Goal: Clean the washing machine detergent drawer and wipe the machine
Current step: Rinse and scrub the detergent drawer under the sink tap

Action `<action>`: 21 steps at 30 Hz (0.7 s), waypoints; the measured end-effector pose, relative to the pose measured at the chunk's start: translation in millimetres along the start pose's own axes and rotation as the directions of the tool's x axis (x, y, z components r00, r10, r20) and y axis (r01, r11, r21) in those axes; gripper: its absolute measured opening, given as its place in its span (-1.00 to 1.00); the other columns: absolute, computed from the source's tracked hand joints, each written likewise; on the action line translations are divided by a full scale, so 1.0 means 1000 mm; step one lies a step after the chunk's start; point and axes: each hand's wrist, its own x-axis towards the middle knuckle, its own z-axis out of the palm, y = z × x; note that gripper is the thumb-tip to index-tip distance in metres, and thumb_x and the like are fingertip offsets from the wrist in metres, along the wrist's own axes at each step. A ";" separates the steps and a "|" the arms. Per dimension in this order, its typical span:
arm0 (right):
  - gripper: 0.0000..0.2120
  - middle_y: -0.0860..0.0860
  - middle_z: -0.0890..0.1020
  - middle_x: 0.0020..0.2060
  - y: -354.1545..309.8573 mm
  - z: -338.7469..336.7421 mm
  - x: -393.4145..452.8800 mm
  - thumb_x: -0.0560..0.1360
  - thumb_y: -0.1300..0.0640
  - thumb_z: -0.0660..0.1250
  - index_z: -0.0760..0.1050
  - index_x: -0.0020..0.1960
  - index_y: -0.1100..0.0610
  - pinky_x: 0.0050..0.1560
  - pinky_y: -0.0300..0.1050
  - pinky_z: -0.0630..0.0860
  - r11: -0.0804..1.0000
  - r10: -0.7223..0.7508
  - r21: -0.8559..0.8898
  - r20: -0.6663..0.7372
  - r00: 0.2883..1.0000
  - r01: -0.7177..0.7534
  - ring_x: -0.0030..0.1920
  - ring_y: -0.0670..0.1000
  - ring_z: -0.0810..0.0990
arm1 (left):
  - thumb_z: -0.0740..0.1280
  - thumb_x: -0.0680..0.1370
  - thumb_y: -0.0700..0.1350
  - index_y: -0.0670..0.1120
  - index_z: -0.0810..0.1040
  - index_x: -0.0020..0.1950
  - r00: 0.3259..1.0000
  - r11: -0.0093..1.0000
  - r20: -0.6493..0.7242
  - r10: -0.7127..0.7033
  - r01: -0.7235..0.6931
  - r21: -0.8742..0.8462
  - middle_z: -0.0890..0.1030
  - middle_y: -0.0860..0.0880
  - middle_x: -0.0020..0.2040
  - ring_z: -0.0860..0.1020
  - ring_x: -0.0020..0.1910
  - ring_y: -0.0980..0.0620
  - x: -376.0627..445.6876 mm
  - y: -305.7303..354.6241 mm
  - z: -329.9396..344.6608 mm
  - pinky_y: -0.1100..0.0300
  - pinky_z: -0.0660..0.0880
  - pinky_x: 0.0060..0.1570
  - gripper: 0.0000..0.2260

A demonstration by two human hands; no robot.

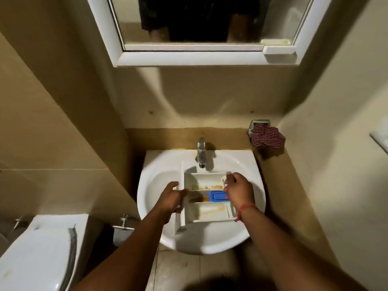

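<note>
Head view is showing the detergent drawer (206,198) lying open side up in the white sink (155,185), below the tap (201,153). Its long axis is running left to right across the basin: the front panel is standing on edge at the left, the back end is pointing right. Three channels are running along that axis, with brownish residue in them and a blue insert (217,195) in the middle one.

Left hand (171,199) is curling round the front panel and steadying it. Right hand (237,189) is resting at the drawer's right end, fingers bent over the rim; whether it is pinching something small there is too blurred to tell.

Doing this step well probably means keeping the left grip firm so the drawer is not sliding on the curved basin, tilting it toward the drain, lifting out the blue insert, then scrubbing along each channel and into the corners. A checked cloth (266,138) is hanging on the wall, to the right.
</note>
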 end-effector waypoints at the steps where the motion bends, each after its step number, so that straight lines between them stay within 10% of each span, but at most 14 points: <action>1: -0.67 0.07 0.59 -0.36 -0.006 0.001 0.008 0.61 -0.04 0.18 0.46 -0.19 0.16 -0.28 0.02 0.56 0.999 -0.015 -0.035 0.028 0.999 0.016 -0.40 0.05 0.54 | 0.34 0.56 -0.13 0.02 0.38 0.31 1.000 1.000 -0.005 -0.005 0.005 -0.004 0.56 -0.06 -0.15 0.49 -0.30 0.03 0.001 -0.001 0.004 0.15 0.42 -0.28 -0.66; 10: -0.78 0.11 0.63 0.09 -0.053 0.025 0.064 0.60 0.04 0.25 0.50 0.16 0.13 -0.03 -0.11 0.43 0.927 -0.158 -0.305 0.208 0.965 0.217 0.08 0.17 0.58 | 0.31 0.56 -0.19 0.02 0.39 0.24 0.999 0.997 -0.034 -0.038 0.036 -0.064 0.56 -0.09 -0.07 0.45 -0.21 -0.03 0.025 -0.004 0.012 0.06 0.40 -0.21 -0.71; 21: -0.71 0.17 0.58 0.22 -0.096 0.067 0.100 0.61 0.11 0.25 0.45 0.29 0.20 0.00 -0.16 0.39 0.799 -0.186 -0.507 0.304 0.934 0.324 0.19 0.17 0.55 | 0.35 0.58 -0.15 -0.03 0.34 0.26 0.999 0.997 0.032 -0.019 0.022 -0.076 0.46 -0.07 -0.14 0.40 -0.30 0.03 0.041 -0.008 0.008 0.08 0.41 -0.23 -0.70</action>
